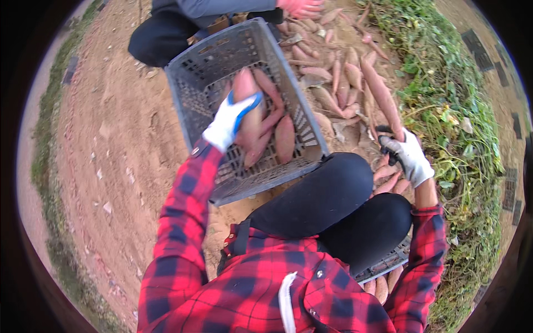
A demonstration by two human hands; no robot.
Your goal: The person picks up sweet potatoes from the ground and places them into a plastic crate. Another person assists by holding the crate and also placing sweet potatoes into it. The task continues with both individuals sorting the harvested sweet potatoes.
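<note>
In a white glove with blue palm coating, my left hand (227, 120) is inside a dark plastic crate (287, 75). It grips a large, motion-blurred sweet potato (245, 85); its far fingers are hidden. Several other sweet potatoes (285, 139) lie on the slotted crate floor around it. Off to the right, my right hand (406, 156) wears a white glove with black coating. That hand holds a long sweet potato (381, 93) by its near end, its far end pointing up and away over the soil.
Loose sweet potatoes (343, 79) cover the soil right of the crate. Green cut vines (449, 125) form a bank beyond them. Across the crate crouches another person, whose pink-gloved hand (302, 6) is at the pile. A second crate (387, 262) sits under my legs.
</note>
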